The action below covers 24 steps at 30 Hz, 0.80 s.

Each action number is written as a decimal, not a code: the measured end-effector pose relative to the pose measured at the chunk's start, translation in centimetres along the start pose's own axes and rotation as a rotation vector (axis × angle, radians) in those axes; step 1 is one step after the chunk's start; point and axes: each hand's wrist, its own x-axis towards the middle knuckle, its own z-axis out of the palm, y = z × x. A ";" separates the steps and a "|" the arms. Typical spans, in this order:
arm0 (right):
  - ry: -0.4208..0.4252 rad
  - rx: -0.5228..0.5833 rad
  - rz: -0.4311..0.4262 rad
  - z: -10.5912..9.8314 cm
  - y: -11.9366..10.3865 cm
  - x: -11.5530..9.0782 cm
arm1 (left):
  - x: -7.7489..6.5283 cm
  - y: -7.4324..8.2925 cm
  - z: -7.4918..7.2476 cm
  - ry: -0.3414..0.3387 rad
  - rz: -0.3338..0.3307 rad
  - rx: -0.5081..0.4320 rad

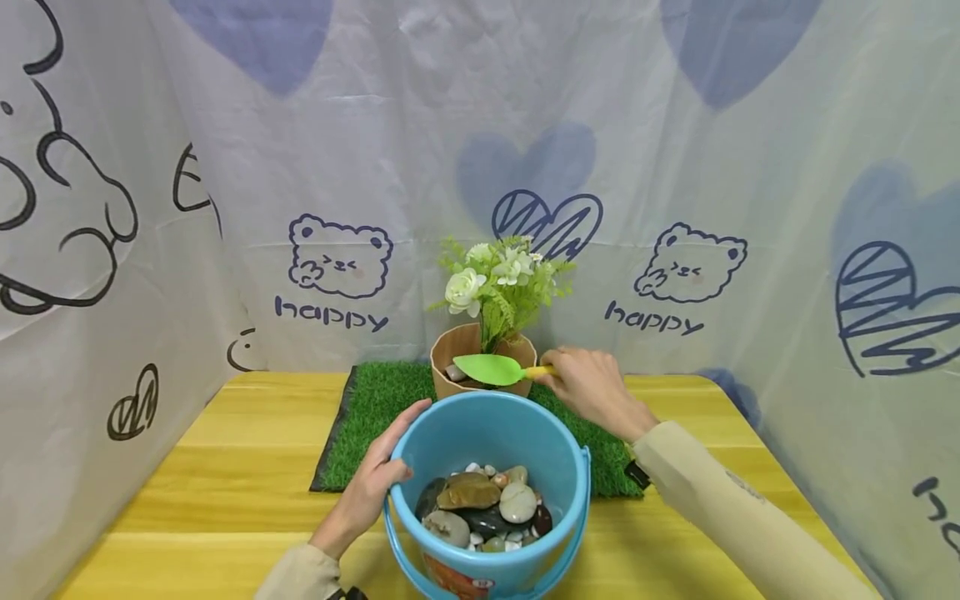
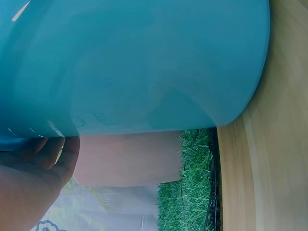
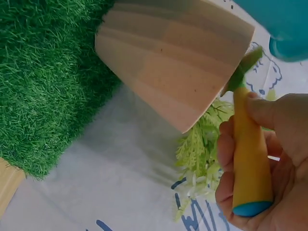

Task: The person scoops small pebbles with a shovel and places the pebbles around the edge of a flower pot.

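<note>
A light-blue bucket (image 1: pixel 487 429) stands at the front of the table, with stones (image 1: pixel 471 492) of several sizes and colours inside. My left hand (image 1: pixel 371 483) grips its left rim, thumb over the edge and fingers along the outside. In my right hand (image 1: pixel 592 390) is a toy trowel (image 1: pixel 489 369), held by its yellow handle (image 3: pixel 251 154). The green blade lies over the opening of a tan flowerpot (image 1: pixel 444 385) behind the bucket. White flowers (image 1: pixel 506 279) with green leaves rise from the pot, and a stone (image 1: pixel 454 372) shows inside it. The bucket hides the pot's lower part in the head view.
Under the pot lies a green artificial-grass mat (image 1: pixel 375 417) on the wooden table (image 1: pixel 202 483). The bucket's blue handle (image 1: pixel 408 575) hangs down its front. Printed white cloth (image 1: pixel 420 167) hangs behind the table and at both sides.
</note>
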 end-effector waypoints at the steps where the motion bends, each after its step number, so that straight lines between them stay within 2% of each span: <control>1: 0.010 0.005 -0.007 -0.1 -0.1 -0.1 | 0.1 0.0 0.0 0.003 0.006 0.002; 7: 0.044 0.041 -0.046 -0.5 -1.1 -1.2 | 0.2 0.3 -0.1 0.003 0.012 0.006; 15: 0.143 0.051 -0.112 -0.4 -2.9 -3.3 | 0.0 0.3 0.1 0.010 -0.008 0.011; 24: 0.218 0.024 -0.096 -0.6 -3.8 -5.2 | 0.0 0.3 0.0 0.005 -0.020 0.018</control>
